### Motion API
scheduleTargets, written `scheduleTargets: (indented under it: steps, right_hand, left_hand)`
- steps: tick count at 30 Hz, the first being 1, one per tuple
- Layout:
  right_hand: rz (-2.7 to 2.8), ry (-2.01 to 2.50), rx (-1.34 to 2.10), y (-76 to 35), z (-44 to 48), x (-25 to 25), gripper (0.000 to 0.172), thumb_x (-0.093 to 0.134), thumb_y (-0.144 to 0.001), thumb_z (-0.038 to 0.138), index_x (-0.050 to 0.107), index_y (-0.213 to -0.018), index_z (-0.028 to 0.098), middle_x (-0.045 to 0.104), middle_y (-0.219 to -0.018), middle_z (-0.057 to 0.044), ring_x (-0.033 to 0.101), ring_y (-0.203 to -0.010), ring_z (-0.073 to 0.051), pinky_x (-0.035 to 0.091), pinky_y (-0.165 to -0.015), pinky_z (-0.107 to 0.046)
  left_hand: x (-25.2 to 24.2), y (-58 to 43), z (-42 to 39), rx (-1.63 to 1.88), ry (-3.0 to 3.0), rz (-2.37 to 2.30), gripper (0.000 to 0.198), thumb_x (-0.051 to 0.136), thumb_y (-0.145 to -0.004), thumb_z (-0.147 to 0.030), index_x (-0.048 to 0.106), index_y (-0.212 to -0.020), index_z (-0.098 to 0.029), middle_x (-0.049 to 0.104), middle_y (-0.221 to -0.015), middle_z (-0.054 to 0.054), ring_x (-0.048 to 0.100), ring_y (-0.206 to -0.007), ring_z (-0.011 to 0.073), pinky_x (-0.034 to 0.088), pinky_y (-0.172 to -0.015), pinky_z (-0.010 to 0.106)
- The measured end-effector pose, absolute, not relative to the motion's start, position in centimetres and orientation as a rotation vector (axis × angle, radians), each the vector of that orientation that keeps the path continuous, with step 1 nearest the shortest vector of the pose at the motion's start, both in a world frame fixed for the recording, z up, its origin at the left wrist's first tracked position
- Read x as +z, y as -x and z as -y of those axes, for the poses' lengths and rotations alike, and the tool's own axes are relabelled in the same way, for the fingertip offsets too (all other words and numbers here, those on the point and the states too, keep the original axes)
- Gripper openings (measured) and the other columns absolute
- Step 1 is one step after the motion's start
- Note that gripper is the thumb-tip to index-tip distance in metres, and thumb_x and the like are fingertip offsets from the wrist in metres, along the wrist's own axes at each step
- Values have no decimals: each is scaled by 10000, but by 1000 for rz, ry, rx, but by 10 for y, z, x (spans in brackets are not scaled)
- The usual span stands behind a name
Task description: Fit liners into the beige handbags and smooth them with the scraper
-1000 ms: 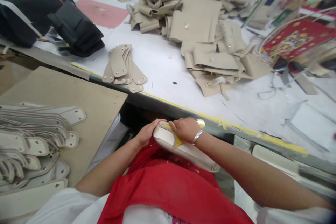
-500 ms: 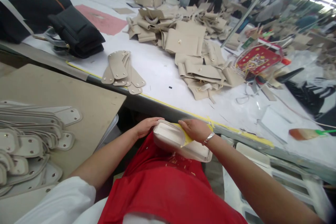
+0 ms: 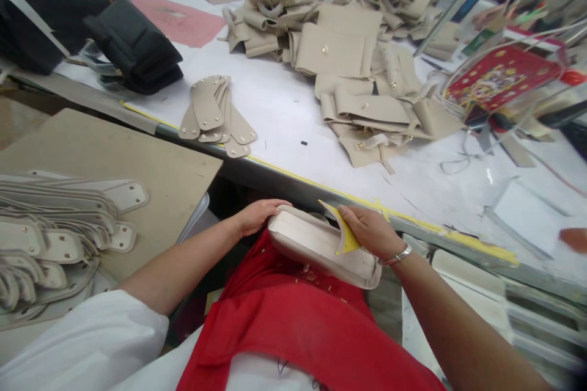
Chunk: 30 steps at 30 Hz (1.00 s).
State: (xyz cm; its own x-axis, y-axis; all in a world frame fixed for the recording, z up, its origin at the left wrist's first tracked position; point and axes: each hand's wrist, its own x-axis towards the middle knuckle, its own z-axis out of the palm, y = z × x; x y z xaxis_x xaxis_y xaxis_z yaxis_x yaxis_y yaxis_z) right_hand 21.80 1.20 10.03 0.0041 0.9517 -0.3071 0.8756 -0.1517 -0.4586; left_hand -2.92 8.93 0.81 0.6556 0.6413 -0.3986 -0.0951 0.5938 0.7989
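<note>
An off-white, box-shaped bag body (image 3: 308,239) rests tilted on my lap, over the red apron (image 3: 293,317). My left hand (image 3: 260,217) is closed on its left end, with the fingertips at the top corner. Between the thumb and fingers of my right hand (image 3: 370,231) is a curved, yellow-backed piece of sheet (image 3: 350,238), pale on its other face. The sheet stands over the bag's right half; I cannot tell whether its lower edge touches. The bag's far side is mostly hidden.
Ahead, a white worktable (image 3: 275,116) bears beige straps (image 3: 208,107), a heap of beige bag parts (image 3: 337,52), a black bag (image 3: 135,46) and a red printed bag (image 3: 504,76). More straps (image 3: 68,208) lie on a board at my left. A white slatted stool (image 3: 477,293) is at right.
My right hand has moved right and lifted slightly with the yellow-backed sheet, which now stands more upright off the bag. My left hand keeps its hold. The whole view has shifted a little.
</note>
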Motion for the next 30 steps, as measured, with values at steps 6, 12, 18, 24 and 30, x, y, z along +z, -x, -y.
scheduleTargets:
  steps: [6,12,18,24,30]
  right_hand:
    - [1842,1796,1139,-216,-7,122,374,380,-857,497,567,-799,179,554,-732,-13,472,-661,-134,376,-593,-244]
    - [1449,1645,1429,-215,26,124,347,505,-810,492,599,-876,164,607,-812,-35,530,-700,-145,423,-601,-243]
    - [1228,1677,1510,-225,50,102,388,528,-799,517,598,-983,182,655,-922,-44,596,-768,-174,458,-633,-259]
    - [1207,1672,1267,-210,47,109,325,554,-788,477,631,-904,183,654,-860,-31,576,-746,-167,451,-651,-263]
    - [1351,1824,781,-183,57,114,321,533,-803,455,643,-859,158,644,-805,-40,544,-712,-161,421,-613,-259]
  left_hand:
    - [14,28,-86,484,-940,-800,382,658,-677,-273,654,-1029,-125,658,-1033,99,570,-933,230,379,-843,318]
    - [16,38,-86,434,-797,-573,483,673,-713,-269,588,-1163,-116,563,-1227,141,494,-1139,272,303,-995,357]
    - [16,34,-86,454,-830,-656,441,650,-654,-198,634,-1081,-90,617,-1133,137,537,-1045,255,343,-944,336]
    - [21,22,-84,455,-972,-881,427,571,-584,-156,663,-999,-113,669,-969,90,571,-860,208,400,-755,279]
    - [45,43,-98,59,-1288,-1061,421,581,-742,-352,596,-1141,-220,605,-1135,58,557,-891,208,408,-626,243]
